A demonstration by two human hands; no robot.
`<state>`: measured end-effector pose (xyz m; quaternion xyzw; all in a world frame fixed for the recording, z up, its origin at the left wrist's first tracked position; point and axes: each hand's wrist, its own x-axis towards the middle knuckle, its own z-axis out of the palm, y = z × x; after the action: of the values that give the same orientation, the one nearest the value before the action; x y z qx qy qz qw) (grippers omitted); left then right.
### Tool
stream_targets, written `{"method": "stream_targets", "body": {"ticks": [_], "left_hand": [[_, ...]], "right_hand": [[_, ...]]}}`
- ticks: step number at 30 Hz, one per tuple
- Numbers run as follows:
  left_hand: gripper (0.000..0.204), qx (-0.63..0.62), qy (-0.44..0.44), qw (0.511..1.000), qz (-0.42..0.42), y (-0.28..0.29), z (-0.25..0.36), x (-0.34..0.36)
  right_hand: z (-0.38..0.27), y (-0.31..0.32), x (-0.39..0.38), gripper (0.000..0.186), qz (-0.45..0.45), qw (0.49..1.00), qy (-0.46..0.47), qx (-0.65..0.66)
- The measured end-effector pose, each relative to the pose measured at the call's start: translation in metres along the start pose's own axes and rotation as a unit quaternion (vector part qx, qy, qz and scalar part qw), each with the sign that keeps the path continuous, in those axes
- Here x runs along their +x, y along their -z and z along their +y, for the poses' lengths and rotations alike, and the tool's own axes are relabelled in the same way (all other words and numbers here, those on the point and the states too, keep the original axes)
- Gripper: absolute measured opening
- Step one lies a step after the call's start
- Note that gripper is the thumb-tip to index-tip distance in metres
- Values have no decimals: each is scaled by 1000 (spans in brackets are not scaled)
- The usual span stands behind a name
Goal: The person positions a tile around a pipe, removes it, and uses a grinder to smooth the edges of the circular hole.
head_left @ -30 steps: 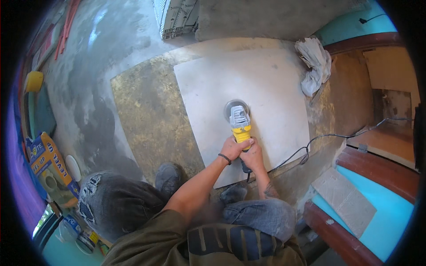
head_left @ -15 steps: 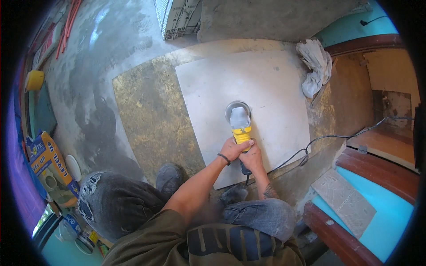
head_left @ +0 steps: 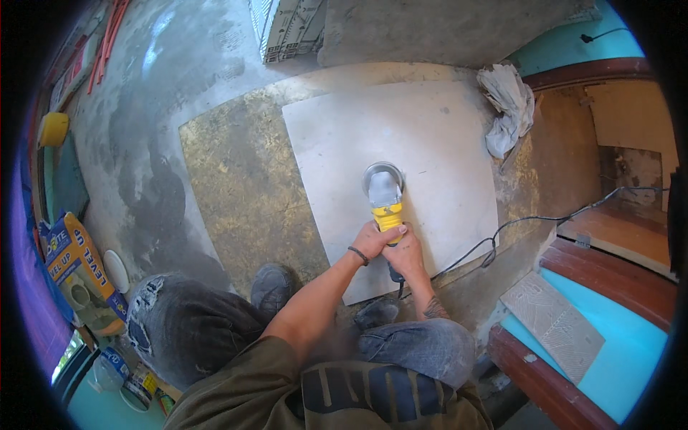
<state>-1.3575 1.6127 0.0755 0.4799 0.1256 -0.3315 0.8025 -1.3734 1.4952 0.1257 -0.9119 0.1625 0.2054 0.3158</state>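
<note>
Both my hands are wrapped round the body of a yellow and grey angle grinder [head_left: 387, 212]. My left hand [head_left: 373, 239], with a dark bracelet at the wrist, closes on it from the left. My right hand [head_left: 406, 254] grips it from the right, lower down toward the black tail end. The round disc [head_left: 370, 175] at the far end is over a large pale tile [head_left: 337, 136]; I cannot tell whether it touches. That tile lies on a worn brownish-yellow sheet [head_left: 251, 186] on the floor.
A black power cord [head_left: 530, 219] runs right from the grinder. Crumpled white plastic [head_left: 505, 107] lies by the tile's far right corner. A tile piece [head_left: 555, 326] rests on a turquoise ledge [head_left: 623, 315] to the right. Boxes [head_left: 290, 32] stand beyond; a yellow-blue bag [head_left: 82, 269] is at left.
The grinder and both hands keep nearly the same place on the tile. The whole picture has shifted only very slightly.
</note>
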Motion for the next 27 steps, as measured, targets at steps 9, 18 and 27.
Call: {"method": "stream_targets", "body": {"ticks": [9,18,27], "left_hand": [[41,-13,-15,1000,-17,7,-11,4],[43,15,-8,1000,-22,12,-8,2],[42,36,-22,999,6,3,-10,4]], "right_hand": [[-1,-5,1,55,5,1000,4,-9],[-2,-9,0,57,7,1000,8,-5],[18,-9,2,57,19,997,60,52]]}}
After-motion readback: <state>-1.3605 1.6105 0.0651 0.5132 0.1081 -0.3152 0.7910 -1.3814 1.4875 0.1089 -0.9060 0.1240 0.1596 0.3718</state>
